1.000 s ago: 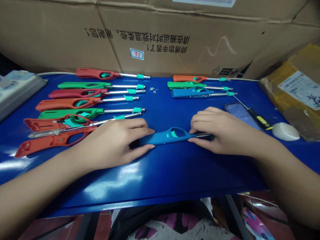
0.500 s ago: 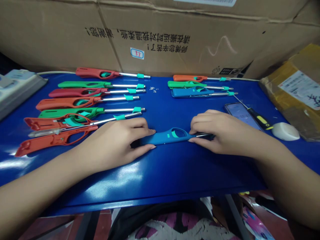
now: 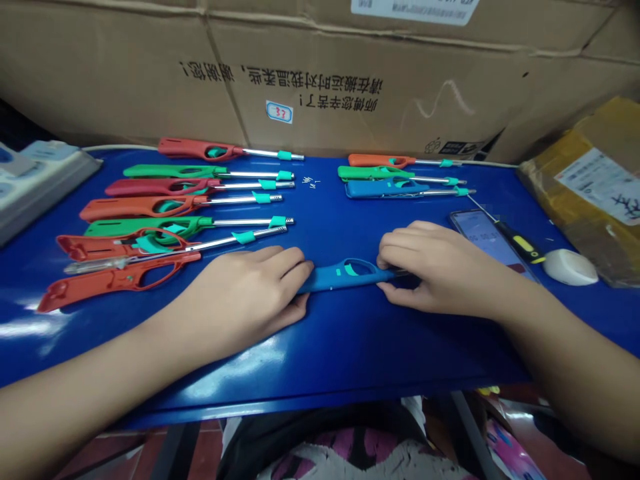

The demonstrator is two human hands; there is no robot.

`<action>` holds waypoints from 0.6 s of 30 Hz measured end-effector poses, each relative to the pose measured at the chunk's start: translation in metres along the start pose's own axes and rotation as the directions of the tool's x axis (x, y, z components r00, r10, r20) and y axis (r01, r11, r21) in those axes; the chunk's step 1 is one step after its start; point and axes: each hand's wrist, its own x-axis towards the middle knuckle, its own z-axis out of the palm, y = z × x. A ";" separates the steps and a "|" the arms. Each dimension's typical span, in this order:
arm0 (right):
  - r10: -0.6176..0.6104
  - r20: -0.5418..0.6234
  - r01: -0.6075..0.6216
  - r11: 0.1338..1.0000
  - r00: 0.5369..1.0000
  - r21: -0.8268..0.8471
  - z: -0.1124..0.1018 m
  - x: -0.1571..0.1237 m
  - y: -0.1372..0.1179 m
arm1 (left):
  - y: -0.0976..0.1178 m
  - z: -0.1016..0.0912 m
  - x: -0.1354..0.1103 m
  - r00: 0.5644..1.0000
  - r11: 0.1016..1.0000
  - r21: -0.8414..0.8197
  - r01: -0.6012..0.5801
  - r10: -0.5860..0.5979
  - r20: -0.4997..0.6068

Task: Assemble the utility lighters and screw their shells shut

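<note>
A blue long-neck lighter [image 3: 345,275] lies across the middle of the blue table [image 3: 330,347]. My left hand [image 3: 245,300] pinches its handle end between fingers and thumb. My right hand [image 3: 440,267] is closed over the neck end, covering the metal tube. To the left lie several red, orange and green lighters [image 3: 185,207] in a column, with opened orange shells [image 3: 110,277] nearest me. Three more lighters [image 3: 395,177], orange, green and blue, lie in a row at the back right.
A large cardboard box [image 3: 320,73] walls off the back of the table. A phone [image 3: 487,237], a yellow-and-black screwdriver [image 3: 517,240] and a white oval object [image 3: 570,267] lie at the right, beside a taped parcel [image 3: 595,180]. A grey device [image 3: 35,187] sits far left.
My left hand has tightened round the blue lighter's handle, thumb tucked under. My right hand has slid slightly left over the neck. The view shifted a little.
</note>
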 end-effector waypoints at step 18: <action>0.016 -0.135 -0.005 0.997 0.991 0.083 0.004 0.003 0.002 | -0.010 0.005 0.003 0.999 0.989 -0.149 0.016 -0.021 -0.033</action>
